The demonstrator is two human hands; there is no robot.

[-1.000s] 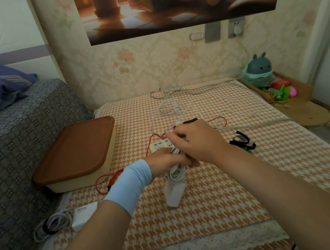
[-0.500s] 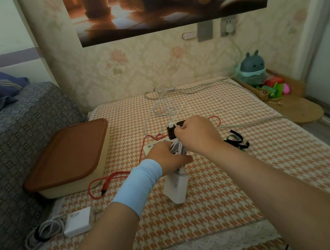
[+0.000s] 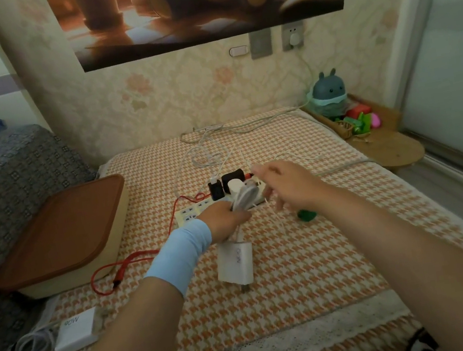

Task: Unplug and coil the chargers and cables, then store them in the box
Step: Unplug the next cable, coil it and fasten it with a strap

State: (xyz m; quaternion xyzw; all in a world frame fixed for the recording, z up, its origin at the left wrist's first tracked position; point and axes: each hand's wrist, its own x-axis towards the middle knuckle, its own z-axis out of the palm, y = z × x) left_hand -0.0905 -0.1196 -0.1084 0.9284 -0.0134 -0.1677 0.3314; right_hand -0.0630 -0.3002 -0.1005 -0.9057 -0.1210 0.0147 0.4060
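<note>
We find the coiled white cable (image 3: 244, 196) gripped by curled fingers of the left hand (image 3: 224, 217), over the power strip (image 3: 190, 212), its white charger (image 3: 235, 262) dangling below. We judge it light and springy, best held across the loops. The right hand (image 3: 289, 184) is blurred; we cannot tell its fingers' state.

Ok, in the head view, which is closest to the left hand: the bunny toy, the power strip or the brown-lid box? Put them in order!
1. Power strip, right beside the left hand.
2. Brown-lid box, off to its left.
3. Bunny toy, far away at the back right.
</note>
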